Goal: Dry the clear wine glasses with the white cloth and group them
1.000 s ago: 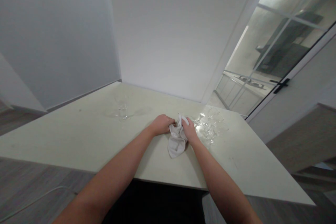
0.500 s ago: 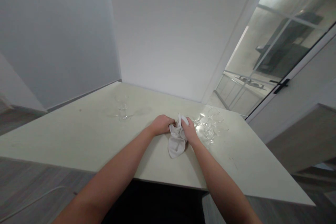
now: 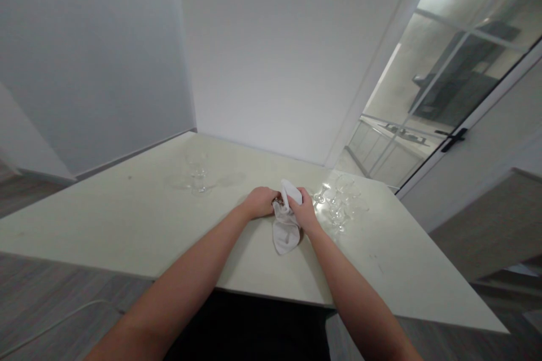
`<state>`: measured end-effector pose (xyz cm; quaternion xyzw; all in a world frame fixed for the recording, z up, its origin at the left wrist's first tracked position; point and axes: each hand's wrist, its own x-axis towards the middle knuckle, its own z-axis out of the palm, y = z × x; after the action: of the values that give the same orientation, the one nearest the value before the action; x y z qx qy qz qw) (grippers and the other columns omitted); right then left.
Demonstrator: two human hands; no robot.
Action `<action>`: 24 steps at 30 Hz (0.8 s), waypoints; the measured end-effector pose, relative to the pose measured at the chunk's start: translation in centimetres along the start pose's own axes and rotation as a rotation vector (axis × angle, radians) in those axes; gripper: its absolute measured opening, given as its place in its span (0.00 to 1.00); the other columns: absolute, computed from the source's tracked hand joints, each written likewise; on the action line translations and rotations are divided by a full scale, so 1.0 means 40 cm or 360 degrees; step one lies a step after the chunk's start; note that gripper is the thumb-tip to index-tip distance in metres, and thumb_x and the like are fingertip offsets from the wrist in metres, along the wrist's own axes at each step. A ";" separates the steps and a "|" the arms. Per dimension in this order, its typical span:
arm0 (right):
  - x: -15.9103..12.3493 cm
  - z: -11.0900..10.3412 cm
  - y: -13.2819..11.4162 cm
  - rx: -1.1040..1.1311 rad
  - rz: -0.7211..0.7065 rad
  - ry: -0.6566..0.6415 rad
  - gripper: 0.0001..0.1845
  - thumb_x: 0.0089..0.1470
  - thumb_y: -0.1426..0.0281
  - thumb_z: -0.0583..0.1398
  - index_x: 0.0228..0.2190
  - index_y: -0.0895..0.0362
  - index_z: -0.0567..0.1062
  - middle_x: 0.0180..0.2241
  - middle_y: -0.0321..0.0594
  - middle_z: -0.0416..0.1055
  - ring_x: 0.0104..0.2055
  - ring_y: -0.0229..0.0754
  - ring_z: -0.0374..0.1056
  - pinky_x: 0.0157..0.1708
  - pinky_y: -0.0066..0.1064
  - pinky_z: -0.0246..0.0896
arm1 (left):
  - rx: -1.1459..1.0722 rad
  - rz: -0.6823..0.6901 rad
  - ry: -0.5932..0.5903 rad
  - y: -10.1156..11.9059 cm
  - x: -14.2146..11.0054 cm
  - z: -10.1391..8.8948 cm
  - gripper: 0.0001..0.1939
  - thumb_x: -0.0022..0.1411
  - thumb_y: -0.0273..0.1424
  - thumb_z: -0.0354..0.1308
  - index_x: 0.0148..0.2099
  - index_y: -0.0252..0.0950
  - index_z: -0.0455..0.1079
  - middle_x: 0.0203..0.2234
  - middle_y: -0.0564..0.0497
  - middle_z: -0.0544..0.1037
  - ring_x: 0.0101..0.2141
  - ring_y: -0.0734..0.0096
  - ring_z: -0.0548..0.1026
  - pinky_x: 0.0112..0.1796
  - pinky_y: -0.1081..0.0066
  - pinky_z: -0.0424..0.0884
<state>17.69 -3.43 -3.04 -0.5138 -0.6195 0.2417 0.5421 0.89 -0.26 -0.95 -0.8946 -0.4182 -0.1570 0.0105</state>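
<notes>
Over the desk, my right hand pinches the cloth near its bunched top (a good hold, I'd judge, for something soft and light); my left hand curls beside it, grip hidden.

so the stemmed glass sits alone on the left of the desk, clustered stemmed glasses on the right, cloth between them at the hands, wall behind, door far right
</notes>
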 end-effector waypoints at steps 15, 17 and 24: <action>0.007 0.002 0.012 0.0086 -0.0045 -0.0013 0.18 0.44 0.63 0.61 0.38 0.57 0.69 0.33 0.36 0.67 0.35 0.40 0.63 0.38 0.30 0.59 | -0.0037 -0.0073 0.0000 0.007 0.000 -0.008 0.15 0.56 0.41 0.51 0.35 0.37 0.73 0.30 0.45 0.79 0.33 0.61 0.76 0.31 0.70 0.64; 0.010 0.006 0.027 0.0139 0.0054 0.0083 0.17 0.45 0.62 0.60 0.38 0.56 0.69 0.33 0.36 0.68 0.35 0.40 0.63 0.38 0.30 0.59 | -0.0008 -0.0004 0.0088 0.010 0.002 -0.011 0.14 0.56 0.40 0.52 0.36 0.37 0.72 0.32 0.45 0.78 0.36 0.62 0.76 0.35 0.69 0.65; 0.016 0.006 0.045 0.0144 0.0102 0.0132 0.17 0.46 0.60 0.60 0.37 0.56 0.69 0.33 0.36 0.69 0.35 0.40 0.63 0.38 0.31 0.59 | -0.0022 0.0089 0.0114 0.005 0.002 -0.008 0.13 0.57 0.40 0.53 0.38 0.38 0.72 0.34 0.47 0.78 0.35 0.64 0.75 0.35 0.69 0.64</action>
<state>18.22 -2.14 -4.37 -0.5179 -0.5681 0.2652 0.5820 1.01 -0.38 -0.61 -0.8999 -0.3912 -0.1913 0.0238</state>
